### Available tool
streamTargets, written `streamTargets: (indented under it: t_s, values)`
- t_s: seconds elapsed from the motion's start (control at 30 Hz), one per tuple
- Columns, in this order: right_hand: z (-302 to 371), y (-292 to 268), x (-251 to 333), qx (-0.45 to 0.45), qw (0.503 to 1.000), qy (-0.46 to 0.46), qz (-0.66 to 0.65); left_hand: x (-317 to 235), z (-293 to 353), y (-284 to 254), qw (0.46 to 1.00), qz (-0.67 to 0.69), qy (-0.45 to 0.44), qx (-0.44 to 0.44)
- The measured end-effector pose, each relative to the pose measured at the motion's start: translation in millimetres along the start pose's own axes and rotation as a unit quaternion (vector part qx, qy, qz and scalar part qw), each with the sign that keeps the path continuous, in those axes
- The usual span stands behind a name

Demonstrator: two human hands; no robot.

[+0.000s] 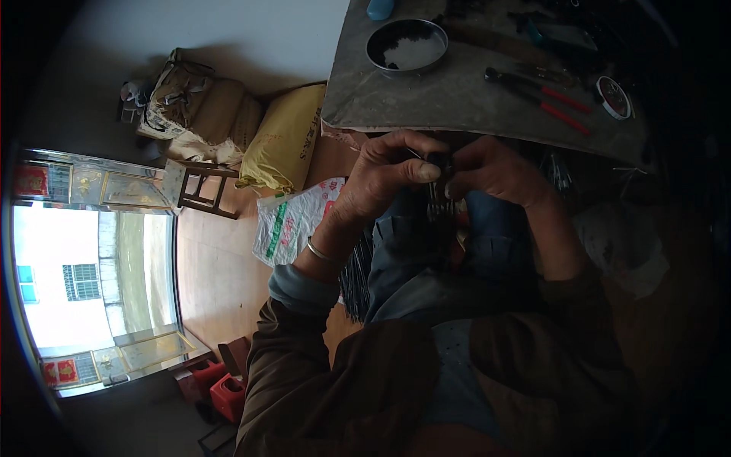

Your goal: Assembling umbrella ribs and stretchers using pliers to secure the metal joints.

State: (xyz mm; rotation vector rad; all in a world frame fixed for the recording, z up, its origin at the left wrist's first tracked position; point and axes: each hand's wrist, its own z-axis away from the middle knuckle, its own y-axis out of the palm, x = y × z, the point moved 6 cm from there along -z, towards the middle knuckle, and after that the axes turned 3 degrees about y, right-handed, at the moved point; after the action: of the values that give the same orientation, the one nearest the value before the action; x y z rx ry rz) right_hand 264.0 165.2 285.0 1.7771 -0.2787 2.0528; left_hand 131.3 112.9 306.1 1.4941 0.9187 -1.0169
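Note:
Just off the table's near edge, above my lap, my left hand [384, 175] and my right hand [495, 174] meet at a small dark piece [438, 160]. My left thumb and forefinger pinch it from the left. The bent fingers of my right hand close on its right side. Thin, pale strands [440, 204] hang under the fingers; whether they join the dark piece I cannot tell. A bundle of thin dark rods or wires [355, 278] lies beside my left thigh.
On the grey table [396, 103] are a round metal bowl [407, 67] of white and dark bits, a red-handled tool [565, 113] and a round tin or lid [614, 97]. A yellow sack [282, 137], a white printed sack [293, 225] and a wooden stool [209, 186] stand left.

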Motion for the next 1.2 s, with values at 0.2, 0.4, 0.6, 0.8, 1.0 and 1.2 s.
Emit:
streamTargets:
  t_s: [0.2,0.4,0.6,0.8,1.0,1.2]
  values:
    - [-1.4,-0.8,-4.3,-0.017,1.0,-0.006,-0.017,3.1,1.5,0.1,1.0,0.003,-0.013,0.001]
    - [5.1,5.5,-6.4,-0.089,0.996,-0.028,-0.005,2.4,6.6,3.3,1.0,0.028,0.009,-0.01]
    - [10.0,8.5,-3.2,-0.104,0.994,-0.023,-0.03,-0.7,13.2,12.2,0.997,0.02,0.056,-0.041]
    - [9.4,8.3,-11.0,-0.043,0.998,0.02,-0.047,-9.9,13.1,22.9,0.997,0.034,0.066,0.028]
    - [12.3,21.4,-8.3,0.012,0.998,0.006,-0.056,-7.8,9.4,22.4,0.992,0.022,0.017,0.127]
    - [9.1,12.4,-1.6,-0.078,0.995,-0.032,-0.058,-1.3,3.1,17.1,0.997,0.058,0.05,-0.014]
